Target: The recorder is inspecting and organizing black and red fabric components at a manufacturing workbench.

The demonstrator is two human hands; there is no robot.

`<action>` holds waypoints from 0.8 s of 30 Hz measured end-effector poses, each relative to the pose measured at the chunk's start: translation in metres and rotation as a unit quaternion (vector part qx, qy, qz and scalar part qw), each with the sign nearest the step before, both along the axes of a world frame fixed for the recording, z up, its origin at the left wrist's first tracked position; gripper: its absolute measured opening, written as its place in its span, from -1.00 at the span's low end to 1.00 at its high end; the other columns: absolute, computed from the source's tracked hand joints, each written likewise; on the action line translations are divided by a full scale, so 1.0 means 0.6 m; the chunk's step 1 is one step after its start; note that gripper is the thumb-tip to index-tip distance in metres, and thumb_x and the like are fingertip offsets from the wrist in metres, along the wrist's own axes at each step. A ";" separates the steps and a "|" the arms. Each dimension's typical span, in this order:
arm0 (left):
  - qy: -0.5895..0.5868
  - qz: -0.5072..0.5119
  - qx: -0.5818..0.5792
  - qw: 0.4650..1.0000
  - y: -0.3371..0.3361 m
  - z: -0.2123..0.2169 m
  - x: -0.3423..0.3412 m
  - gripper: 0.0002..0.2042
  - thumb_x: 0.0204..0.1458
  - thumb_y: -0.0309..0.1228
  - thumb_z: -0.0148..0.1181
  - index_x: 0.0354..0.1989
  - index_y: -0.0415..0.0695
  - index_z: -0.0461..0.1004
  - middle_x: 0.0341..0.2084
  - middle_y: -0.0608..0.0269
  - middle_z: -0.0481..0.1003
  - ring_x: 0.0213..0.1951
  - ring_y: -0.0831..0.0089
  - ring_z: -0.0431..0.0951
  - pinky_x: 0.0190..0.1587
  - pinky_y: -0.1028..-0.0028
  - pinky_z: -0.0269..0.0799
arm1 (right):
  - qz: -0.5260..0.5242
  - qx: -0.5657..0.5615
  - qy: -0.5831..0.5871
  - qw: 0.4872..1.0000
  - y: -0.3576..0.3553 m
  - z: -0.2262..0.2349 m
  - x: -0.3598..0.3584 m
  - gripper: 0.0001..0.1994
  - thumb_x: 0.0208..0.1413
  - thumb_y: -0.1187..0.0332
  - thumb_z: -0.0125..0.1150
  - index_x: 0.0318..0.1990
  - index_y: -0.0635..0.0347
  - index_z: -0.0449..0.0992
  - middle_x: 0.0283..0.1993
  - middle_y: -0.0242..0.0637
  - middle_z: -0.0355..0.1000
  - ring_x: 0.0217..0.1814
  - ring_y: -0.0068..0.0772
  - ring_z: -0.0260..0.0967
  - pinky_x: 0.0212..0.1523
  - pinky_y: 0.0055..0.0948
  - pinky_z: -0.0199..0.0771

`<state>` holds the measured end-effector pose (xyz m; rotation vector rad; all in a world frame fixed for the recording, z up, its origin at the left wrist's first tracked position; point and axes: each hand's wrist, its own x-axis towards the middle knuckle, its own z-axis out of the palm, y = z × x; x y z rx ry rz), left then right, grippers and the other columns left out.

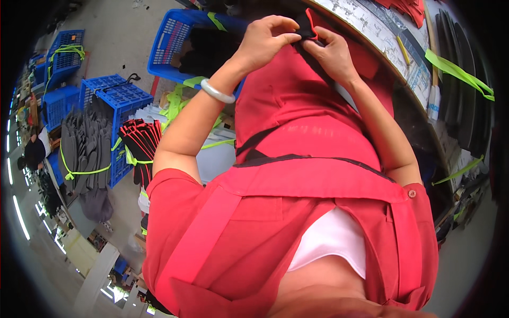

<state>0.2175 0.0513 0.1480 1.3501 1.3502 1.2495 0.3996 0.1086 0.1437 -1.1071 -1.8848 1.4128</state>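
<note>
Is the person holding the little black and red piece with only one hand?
No, both the left hand and the right hand pinch the small black and red piece between their fingertips.

Upper centre: our hands [268,37] [331,50] work tight against the table edge [382,58]. Blue crates [175,42] and bundled fabric stacks [85,148] crowd the left. We see open floor [122,32] only at upper left, between crates.

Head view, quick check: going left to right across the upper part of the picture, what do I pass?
Small blue crate → large blue crate → left hand → small black piece with red edging pinched by both hands → right hand → yellow pencil on the worktable → lime-green strap.
</note>
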 end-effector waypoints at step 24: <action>-0.559 -0.017 -0.127 0.819 -0.023 -0.030 0.047 -0.84 0.13 -0.53 0.02 -0.16 -0.28 0.45 -0.29 0.13 0.54 -0.23 0.33 0.57 -0.13 0.40 0.54 | -0.029 0.136 0.035 0.990 0.030 0.055 -0.009 -0.81 -0.06 0.38 0.23 -0.34 0.31 0.45 -0.52 -0.35 0.38 -0.42 -0.66 0.29 -0.35 -0.54 0.34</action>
